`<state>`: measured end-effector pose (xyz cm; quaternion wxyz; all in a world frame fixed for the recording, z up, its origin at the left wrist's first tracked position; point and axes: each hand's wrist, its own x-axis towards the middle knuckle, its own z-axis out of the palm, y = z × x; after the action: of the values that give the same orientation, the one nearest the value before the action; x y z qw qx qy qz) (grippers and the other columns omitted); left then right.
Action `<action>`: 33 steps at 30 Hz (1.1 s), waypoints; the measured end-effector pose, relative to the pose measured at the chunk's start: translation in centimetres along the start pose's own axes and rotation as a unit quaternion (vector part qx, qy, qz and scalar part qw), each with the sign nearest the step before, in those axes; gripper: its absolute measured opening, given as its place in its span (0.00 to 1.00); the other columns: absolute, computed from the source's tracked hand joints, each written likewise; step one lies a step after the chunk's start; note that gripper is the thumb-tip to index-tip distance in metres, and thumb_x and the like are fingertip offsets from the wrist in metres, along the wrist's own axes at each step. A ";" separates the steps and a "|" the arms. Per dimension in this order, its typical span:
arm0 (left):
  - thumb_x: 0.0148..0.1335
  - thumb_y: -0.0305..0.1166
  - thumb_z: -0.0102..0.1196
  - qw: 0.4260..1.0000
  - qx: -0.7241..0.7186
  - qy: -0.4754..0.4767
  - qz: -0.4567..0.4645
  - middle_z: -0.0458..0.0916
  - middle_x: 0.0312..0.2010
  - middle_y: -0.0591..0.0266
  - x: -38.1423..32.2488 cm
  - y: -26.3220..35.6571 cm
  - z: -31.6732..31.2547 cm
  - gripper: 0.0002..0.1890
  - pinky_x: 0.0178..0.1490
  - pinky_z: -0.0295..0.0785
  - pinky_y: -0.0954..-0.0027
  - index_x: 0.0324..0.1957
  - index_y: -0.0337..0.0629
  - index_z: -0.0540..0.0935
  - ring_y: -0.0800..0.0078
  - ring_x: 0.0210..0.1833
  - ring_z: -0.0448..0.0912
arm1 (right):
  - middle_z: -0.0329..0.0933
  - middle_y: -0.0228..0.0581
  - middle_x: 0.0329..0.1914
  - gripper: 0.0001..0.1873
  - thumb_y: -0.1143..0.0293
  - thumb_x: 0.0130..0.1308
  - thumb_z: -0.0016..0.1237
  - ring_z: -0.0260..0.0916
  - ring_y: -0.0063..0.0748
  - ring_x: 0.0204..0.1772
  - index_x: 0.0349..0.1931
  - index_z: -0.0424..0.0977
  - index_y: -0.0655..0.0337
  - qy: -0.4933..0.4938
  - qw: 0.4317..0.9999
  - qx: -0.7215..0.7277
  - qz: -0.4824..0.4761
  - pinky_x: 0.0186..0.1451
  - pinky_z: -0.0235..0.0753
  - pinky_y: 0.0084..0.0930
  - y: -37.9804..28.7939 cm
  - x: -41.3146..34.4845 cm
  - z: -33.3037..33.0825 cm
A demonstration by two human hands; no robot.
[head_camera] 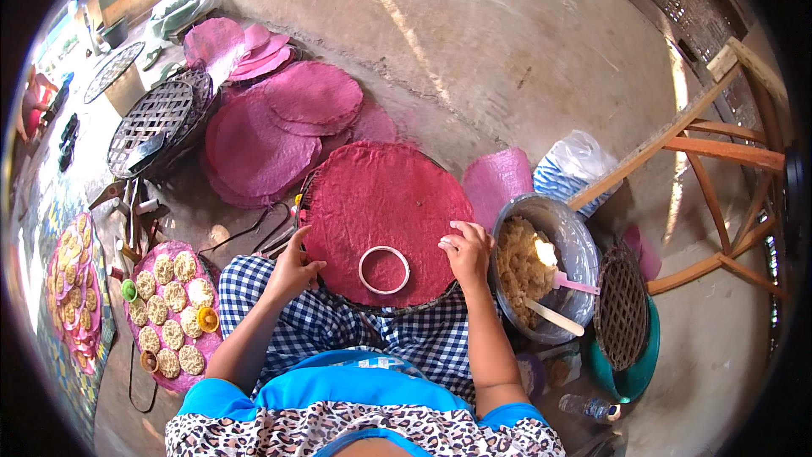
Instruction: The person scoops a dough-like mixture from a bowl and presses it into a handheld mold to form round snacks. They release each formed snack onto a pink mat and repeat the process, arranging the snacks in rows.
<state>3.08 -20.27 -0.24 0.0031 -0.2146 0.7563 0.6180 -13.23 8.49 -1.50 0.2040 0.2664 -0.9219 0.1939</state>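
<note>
A round red cloth (393, 203) over a dark woven tray lies across my lap, with a white ring (384, 270) flat on its lower part. My left hand (297, 266) is at the left edge of the cloth, fingers apart, holding nothing. At the right edge, my right hand (467, 252) hovers over or touches the cloth with bent fingers; whether it pinches the edge cannot be told. Right of it stands a basin (578, 254) of light brown dough-like mixture (523, 260), holding a pink-handled utensil (576, 284) and a pale flat utensil (555, 318).
Pink round cloths (260, 146) lie ahead on the left, beside woven baskets (152, 114). A pink sheet with pale patties (174, 295) is at my left. On the right are a wooden frame (672, 133), a woven tray (622, 308) over a green basin (650, 343), and a plastic bottle (587, 406).
</note>
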 end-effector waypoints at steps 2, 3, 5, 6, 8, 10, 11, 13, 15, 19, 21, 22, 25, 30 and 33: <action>0.55 0.22 0.55 1.000 0.006 -0.002 0.008 0.78 0.21 0.58 0.0 0.1 -0.1 0.38 0.21 0.67 0.77 0.65 0.42 0.50 0.78 0.18 0.74 | 0.76 0.26 0.41 0.07 0.63 0.45 0.60 0.67 0.30 0.51 0.25 0.81 0.51 0.020 0.999 0.038 0.013 0.57 0.57 0.38 0.1 1.1 0.2; 0.55 0.22 0.55 1.000 0.004 -0.008 0.002 0.78 0.22 0.58 0.0 0.1 -0.1 0.38 0.21 0.67 0.77 0.65 0.42 0.50 0.78 0.18 0.75 | 0.77 0.28 0.40 0.07 0.64 0.45 0.60 0.68 0.31 0.50 0.25 0.81 0.53 0.022 0.998 0.045 0.032 0.57 0.57 0.37 0.2 1.9 0.3; 0.55 0.22 0.55 1.000 0.012 -0.007 0.009 0.78 0.22 0.58 0.0 0.0 -0.1 0.38 0.21 0.67 0.76 0.66 0.42 0.51 0.78 0.19 0.75 | 0.78 0.28 0.37 0.06 0.64 0.46 0.59 0.70 0.31 0.46 0.25 0.81 0.53 0.044 0.993 0.113 0.016 0.52 0.60 0.34 0.2 3.8 1.1; 0.55 0.22 0.55 1.000 0.012 -0.008 -0.001 0.78 0.22 0.58 0.1 0.0 -0.1 0.38 0.21 0.67 0.76 0.66 0.42 0.51 0.78 0.19 0.75 | 0.78 0.28 0.37 0.06 0.64 0.46 0.59 0.70 0.31 0.46 0.25 0.81 0.52 0.045 0.993 0.110 0.001 0.51 0.61 0.33 0.1 4.8 1.7; 0.54 0.22 0.56 1.000 0.000 -0.007 -0.001 0.75 0.20 0.61 0.1 0.0 -0.1 0.39 0.20 0.67 0.77 0.65 0.45 0.51 0.79 0.18 0.73 | 0.77 0.27 0.37 0.06 0.62 0.46 0.59 0.70 0.29 0.46 0.25 0.81 0.51 0.043 0.995 0.088 -0.026 0.51 0.60 0.33 -0.3 6.3 3.0; 0.54 0.22 0.57 1.000 0.000 -0.007 -0.004 0.74 0.20 0.63 0.1 0.0 -0.1 0.39 0.20 0.68 0.78 0.65 0.46 0.51 0.80 0.18 0.73 | 0.77 0.25 0.37 0.06 0.62 0.46 0.59 0.68 0.29 0.48 0.25 0.81 0.49 0.003 0.998 0.053 -0.022 0.52 0.59 0.36 -0.6 7.3 4.0; 0.54 0.22 0.57 1.000 0.009 -0.006 -0.002 0.74 0.20 0.63 0.0 0.0 -0.1 0.39 0.20 0.68 0.78 0.65 0.46 0.51 0.80 0.18 0.72 | 0.76 0.24 0.37 0.06 0.62 0.46 0.59 0.68 0.29 0.49 0.25 0.81 0.49 -0.011 0.999 0.028 -0.025 0.53 0.59 0.38 -0.8 7.6 4.4; 0.55 0.22 0.56 1.000 0.009 -0.009 0.003 0.74 0.20 0.63 0.0 0.0 -0.1 0.39 0.20 0.68 0.78 0.66 0.47 0.51 0.80 0.18 0.72 | 0.76 0.23 0.37 0.05 0.63 0.46 0.58 0.67 0.28 0.49 0.24 0.81 0.48 -0.022 0.998 0.030 -0.040 0.53 0.58 0.39 -1.1 7.8 5.0; 0.55 0.21 0.56 1.000 -0.011 -0.021 0.000 0.74 0.20 0.64 -0.1 0.2 -0.1 0.39 0.20 0.68 0.78 0.66 0.47 0.50 0.80 0.19 0.72 | 0.76 0.23 0.38 0.02 0.65 0.46 0.57 0.67 0.27 0.49 0.23 0.80 0.48 -0.043 0.998 0.034 -0.038 0.54 0.57 0.40 -1.0 8.0 5.4; 0.55 0.21 0.55 1.000 0.005 -0.023 -0.005 0.73 0.21 0.64 -0.1 0.3 -0.2 0.39 0.21 0.70 0.78 0.66 0.47 0.51 0.80 0.19 0.72 | 0.77 0.31 0.29 0.01 0.70 0.46 0.54 0.73 0.35 0.36 0.20 0.77 0.51 0.086 0.991 0.100 0.022 0.41 0.68 0.36 1.9 10.3 5.4; 0.55 0.21 0.55 1.000 0.005 -0.020 -0.001 0.74 0.21 0.64 -0.1 0.3 -0.2 0.38 0.21 0.70 0.78 0.66 0.47 0.51 0.80 0.20 0.73 | 0.78 0.37 0.27 0.06 0.67 0.49 0.55 0.75 0.41 0.32 0.29 0.79 0.54 0.189 0.972 0.044 0.132 0.36 0.72 0.35 5.2 11.8 4.6; 0.55 0.21 0.55 1.000 0.000 -0.022 -0.015 0.74 0.21 0.64 -0.1 0.3 -0.2 0.38 0.21 0.70 0.78 0.65 0.46 0.51 0.80 0.20 0.73 | 0.80 0.39 0.35 0.10 0.67 0.50 0.56 0.77 0.39 0.38 0.35 0.80 0.55 0.179 0.943 0.165 0.229 0.40 0.73 0.32 6.8 12.7 4.3; 0.54 0.21 0.56 1.000 -0.006 -0.026 0.003 0.75 0.22 0.62 -0.1 0.2 -0.3 0.39 0.21 0.70 0.77 0.65 0.46 0.51 0.80 0.20 0.73 | 0.77 0.49 0.43 0.24 0.67 0.44 0.59 0.73 0.44 0.49 0.47 0.74 0.60 0.109 0.943 0.170 0.263 0.52 0.69 0.31 11.2 14.6 3.1; 0.55 0.23 0.57 1.000 -0.001 -0.016 0.019 0.77 0.25 0.60 -0.5 -0.2 -0.3 0.39 0.23 0.70 0.77 0.66 0.46 0.50 0.79 0.22 0.74 | 0.78 0.39 0.25 0.15 0.65 0.50 0.58 0.74 0.29 0.31 0.35 0.77 0.66 0.081 0.903 0.273 0.323 0.40 0.71 0.22 13.6 13.0 2.8; 0.55 0.24 0.57 0.999 -0.025 -0.007 0.022 0.77 0.26 0.59 -0.6 -0.2 -0.3 0.40 0.24 0.71 0.77 0.66 0.46 0.49 0.79 0.22 0.74 | 0.77 0.36 0.26 0.12 0.69 0.52 0.57 0.72 0.23 0.31 0.34 0.77 0.67 0.138 0.966 0.174 0.129 0.37 0.71 0.19 12.9 9.9 3.7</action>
<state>3.73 -20.35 -0.22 -0.0102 -0.1938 0.7450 0.6382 -29.23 12.75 -3.10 0.2529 0.1469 -0.8636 0.4107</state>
